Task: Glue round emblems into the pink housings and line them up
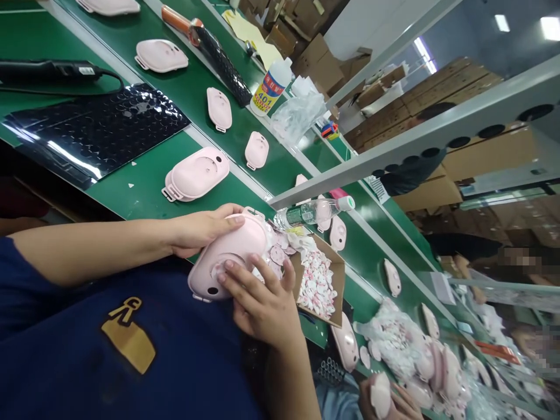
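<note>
Holding the pink case (240, 239) by its 11 o'clock side in the left hand (207, 228), pinched under a thumb laid on the upper face; unable to see the fingers beneath. Touching the round recess (216, 269) from 4 to 5 o'clock with the right hand (268, 300), fingers spread rather than gripping; impossible to tell whether anything lies under the tips. Tilted at the near edge of the green table (135, 201), close to a carton (340, 291) of small pieces at 3 o'clock, a clear bottle (310, 213) at 2 and a second case (196, 175) at 11. Probably light, stiff and smooth, so apt to skid under a hard push; perhaps fragile at the thin loops (255, 214) at 1 o'clock. Best taken by the broad rim, thumb above, fingers below, well away from loops and recess.
</note>
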A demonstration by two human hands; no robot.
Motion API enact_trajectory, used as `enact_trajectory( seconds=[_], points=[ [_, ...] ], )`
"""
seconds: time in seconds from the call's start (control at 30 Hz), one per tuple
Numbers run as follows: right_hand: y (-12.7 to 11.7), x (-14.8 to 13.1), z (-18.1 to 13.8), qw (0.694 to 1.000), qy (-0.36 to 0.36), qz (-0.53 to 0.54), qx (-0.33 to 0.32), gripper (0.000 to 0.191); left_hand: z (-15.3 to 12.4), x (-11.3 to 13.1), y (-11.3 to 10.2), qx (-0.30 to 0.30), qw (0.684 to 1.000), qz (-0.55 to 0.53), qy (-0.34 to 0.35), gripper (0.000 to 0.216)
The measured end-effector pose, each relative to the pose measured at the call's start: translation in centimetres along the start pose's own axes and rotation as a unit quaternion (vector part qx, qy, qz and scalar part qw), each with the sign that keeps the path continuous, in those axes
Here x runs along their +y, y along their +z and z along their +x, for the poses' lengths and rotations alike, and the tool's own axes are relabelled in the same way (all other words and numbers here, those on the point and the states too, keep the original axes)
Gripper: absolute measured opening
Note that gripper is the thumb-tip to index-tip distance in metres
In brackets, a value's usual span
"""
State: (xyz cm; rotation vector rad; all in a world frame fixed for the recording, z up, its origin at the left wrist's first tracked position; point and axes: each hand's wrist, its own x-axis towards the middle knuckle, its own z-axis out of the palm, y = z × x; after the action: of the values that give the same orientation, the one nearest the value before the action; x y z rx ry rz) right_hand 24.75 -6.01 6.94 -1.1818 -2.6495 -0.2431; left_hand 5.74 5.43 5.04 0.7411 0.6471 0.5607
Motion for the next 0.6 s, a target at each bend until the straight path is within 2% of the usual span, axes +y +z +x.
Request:
enact_trajectory(
  seconds=[0.13, 0.3, 0.43, 0.6],
  points=[
    [0.7, -1.1, -0.3, 0.999, 0.035, 0.012, 0.001, 0.057, 0.5, -0.2, 0.2, 0.022, 0.999, 0.026, -0.013, 0.054],
    [1.7, -1.2, -1.2, 0.997, 0.075, 0.018, 0.022, 0.057, 0.9, -0.3, 0.2, 0.011, 1.0, 0.01, -0.005, 0.054],
    [2.7, -1.2, -1.3, 0.992, 0.085, 0.003, 0.089, 0.046, 1.2, -0.6, 0.0, 0.002, 1.0, 0.0, -0.009, 0.048],
    [3.3, -1.8, -0.7, 0.978, 0.119, 0.05, 0.162, 0.037, 1.6, -1.1, 0.1, 0.026, 0.999, -0.02, -0.027, 0.047]
  ],
)
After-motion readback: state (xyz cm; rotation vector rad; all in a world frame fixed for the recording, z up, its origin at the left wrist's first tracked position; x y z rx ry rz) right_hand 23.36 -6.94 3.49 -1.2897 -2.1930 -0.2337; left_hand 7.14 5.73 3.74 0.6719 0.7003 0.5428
